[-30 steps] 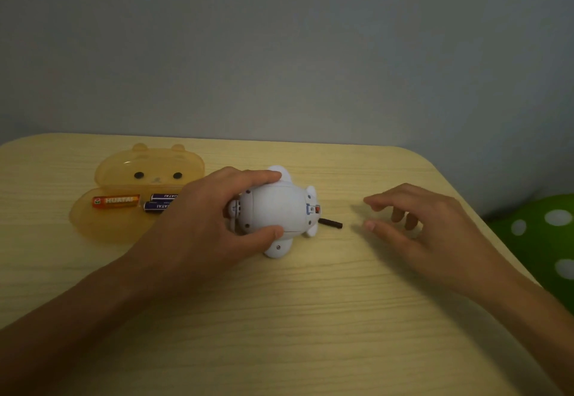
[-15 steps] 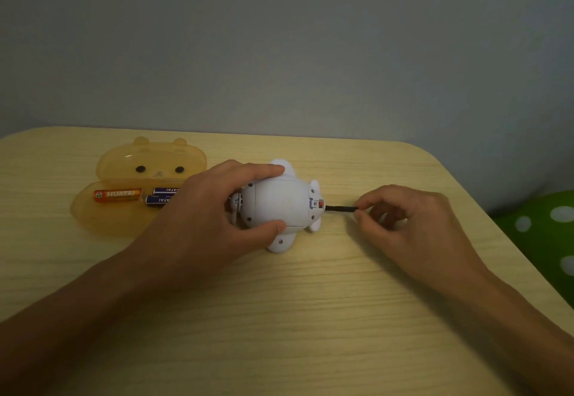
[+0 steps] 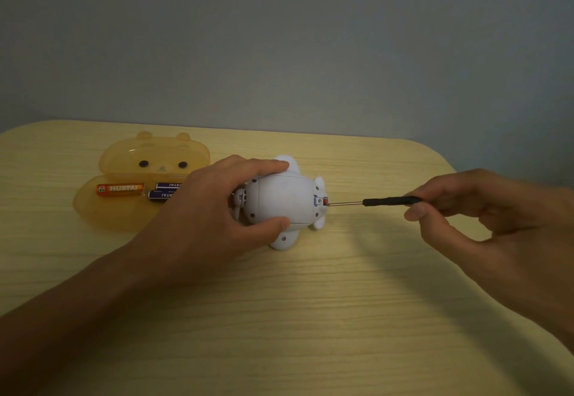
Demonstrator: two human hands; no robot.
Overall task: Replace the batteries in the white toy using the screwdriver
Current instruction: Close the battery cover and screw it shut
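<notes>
The task looks to be at an early stage. The left hand grips the white toy on the table, its fingers curled over the far side of the body and its thumb pressed against the near side, so the toy lies between them with its rounded shell facing up. The right hand pinches the black handle of the screwdriver between thumb and fingertips, with the other fingers loosely curled below. The thin metal shaft runs out from those fingertips toward the toy, and its tip meets a small red-and-blue fitting on the end of the toy farthest from the left palm. The shell appears closed, with no compartment open and no cell showing inside, so I judge that the loosening is only starting. Behind the left knuckles, an orange bear-shaped case lies open holding an orange battery and two purple batteries, partly hidden by the hand. Opening the toy, swapping the cells, closing it and tightening the screw all seem left to do.
</notes>
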